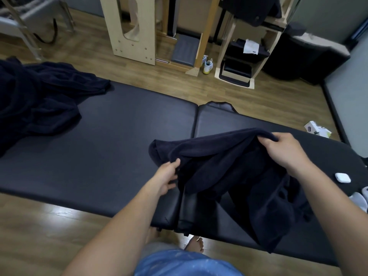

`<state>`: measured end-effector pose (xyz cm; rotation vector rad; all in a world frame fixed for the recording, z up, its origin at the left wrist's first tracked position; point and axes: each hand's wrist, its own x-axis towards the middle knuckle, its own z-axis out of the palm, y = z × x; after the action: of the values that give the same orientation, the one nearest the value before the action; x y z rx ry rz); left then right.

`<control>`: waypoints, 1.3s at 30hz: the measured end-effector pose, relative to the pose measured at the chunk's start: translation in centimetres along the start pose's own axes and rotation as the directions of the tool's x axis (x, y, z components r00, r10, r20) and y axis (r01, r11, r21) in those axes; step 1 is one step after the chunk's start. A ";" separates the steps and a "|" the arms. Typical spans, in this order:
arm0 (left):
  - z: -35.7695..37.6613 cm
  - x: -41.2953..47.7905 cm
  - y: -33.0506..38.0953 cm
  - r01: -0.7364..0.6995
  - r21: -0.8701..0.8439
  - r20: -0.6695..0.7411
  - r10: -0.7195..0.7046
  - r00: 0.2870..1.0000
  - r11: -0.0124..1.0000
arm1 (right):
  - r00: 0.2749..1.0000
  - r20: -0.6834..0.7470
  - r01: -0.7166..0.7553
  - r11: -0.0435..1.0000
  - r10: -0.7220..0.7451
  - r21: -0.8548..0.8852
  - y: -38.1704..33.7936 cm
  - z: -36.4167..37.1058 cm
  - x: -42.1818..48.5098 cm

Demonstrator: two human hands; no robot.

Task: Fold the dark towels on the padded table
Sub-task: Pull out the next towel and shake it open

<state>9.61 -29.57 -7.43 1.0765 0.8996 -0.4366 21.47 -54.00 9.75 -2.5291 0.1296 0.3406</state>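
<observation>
Left fingers (176, 162): I pinch the near-left part of the dark towel, thumb on top and the others curled beneath the cloth.
Right fingers (267, 140): curled over the towel's far-right edge, gripping it and holding it up above the tabletop.
Dark towel (229, 168): navy and unfolded, stretched between my two hands over the right half of the tabletop. Its left end is bunched just beyond my left thumb. Its lower part hangs in loose folds past the near edge on the right.
Tabletop (119, 136): black padded surface in two sections. The seam between them runs from far to near, just left of the held towel.
Towel pile (35, 100): more dark towels, heaped and rumpled on the far-left end of the tabletop, well apart from the one I hold.
White case (203, 177): small and rounded, lying on the tabletop near its right end, beside my right forearm.
Feet (196, 244): bare, on the wooden floor (39, 226) at the near edge, partly under the tabletop.
White box (316, 130): on the floor beyond the far-right edge.
Shoes (208, 65): a pale pair on the floor at the far side, next to the wooden frames.
</observation>
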 end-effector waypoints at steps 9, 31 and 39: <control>3.9 0.6 -0.9 -0.014 -0.275 -0.020 0.009 1.000 0.961 | 0.882 0.079 0.397 0.643 -0.465 -0.655 0.3 5.6 -2.2; 5.4 -6.2 4.1 -0.207 -0.458 0.196 0.326 0.925 0.864 | 0.667 -0.056 0.707 0.655 -0.743 -0.266 3.6 11.8 -6.3; 7.0 -7.8 5.1 -0.313 -0.357 0.209 0.401 0.892 0.880 | 0.923 0.012 0.351 0.855 -0.384 0.381 1.5 10.6 -7.5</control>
<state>11.47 -34.40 2.99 0.8364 0.4797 -0.1174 11.72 -49.16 2.53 -2.0963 -0.2992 0.2430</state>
